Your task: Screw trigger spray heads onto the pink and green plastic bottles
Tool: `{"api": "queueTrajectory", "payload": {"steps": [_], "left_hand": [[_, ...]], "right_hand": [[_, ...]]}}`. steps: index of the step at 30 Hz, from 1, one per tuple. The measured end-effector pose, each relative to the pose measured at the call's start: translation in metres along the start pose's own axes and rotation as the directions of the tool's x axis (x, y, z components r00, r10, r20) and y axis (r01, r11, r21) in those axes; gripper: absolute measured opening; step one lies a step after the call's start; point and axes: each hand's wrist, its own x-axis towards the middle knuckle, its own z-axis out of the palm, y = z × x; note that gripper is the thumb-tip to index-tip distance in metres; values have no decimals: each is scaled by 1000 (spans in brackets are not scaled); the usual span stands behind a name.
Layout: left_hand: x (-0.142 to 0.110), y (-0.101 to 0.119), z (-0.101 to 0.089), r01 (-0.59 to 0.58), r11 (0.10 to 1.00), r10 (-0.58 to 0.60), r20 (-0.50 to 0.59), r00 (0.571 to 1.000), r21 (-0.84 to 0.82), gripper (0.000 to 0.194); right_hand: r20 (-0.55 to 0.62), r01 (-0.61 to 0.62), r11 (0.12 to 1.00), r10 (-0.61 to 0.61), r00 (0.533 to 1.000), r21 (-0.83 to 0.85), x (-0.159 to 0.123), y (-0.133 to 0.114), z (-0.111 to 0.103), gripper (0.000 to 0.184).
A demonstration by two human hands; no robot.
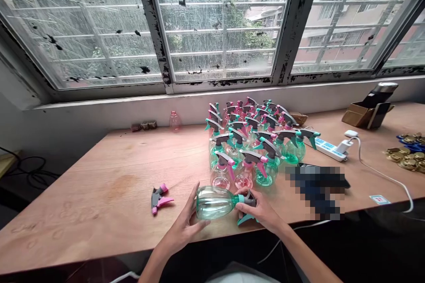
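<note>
A clear green spray bottle (215,203) lies sideways between my two hands, above the table's front edge. My left hand (190,221) cups its rounded base, thumb below and fingers behind. At the neck, my right hand (258,209) is closed round the grey and green trigger spray head (246,200), which sits on the bottle's mouth. The green trigger sticks out below my right fingers. To the left, a loose pink and grey spray head (160,199) rests on the wood. Just beyond my hands stand several pink and green spray bottles (244,172) with heads on.
A pink bottle without a head (174,121) stands by the wall, beside small brown blocks (144,126). On the right are a white power strip (328,148) with a cable, a cardboard box (360,115) and gold-coloured pieces (410,159). A blurred dark patch (318,185) covers something.
</note>
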Motion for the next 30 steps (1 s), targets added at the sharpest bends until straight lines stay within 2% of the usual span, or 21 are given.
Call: {"api": "queueTrajectory", "payload": {"steps": [3, 7, 12, 16, 25, 30], "left_hand": [[0, -2, 0, 16, 1000, -16, -30, 999, 3, 114], [0, -3, 0, 3, 1000, -3, -27, 1000, 0, 101], [-1, -2, 0, -24, 1000, 24, -18, 1000, 3, 97], [0, 0, 1, 3, 1000, -3, -10, 1000, -17, 108], [2, 8, 6, 34, 999, -35, -13, 999, -33, 100], [1, 11, 7, 47, 998, -48, -7, 999, -38, 101]], "right_hand": [[-9, 1, 1000, -1, 1000, 2, 0, 0, 0, 37], [-7, -3, 1000, 3, 1000, 1, -1, 0, 0, 38], [-3, -7, 1000, 7, 1000, 4, -1, 1, -1, 39], [-3, -10, 1000, 10, 1000, -12, -1, 1, 0, 41], [-65, 27, 987, -37, 997, -155, -1, -6, -1, 36], [-46, 51, 971, -63, 997, -233, 3, -5, -8, 31]]}}
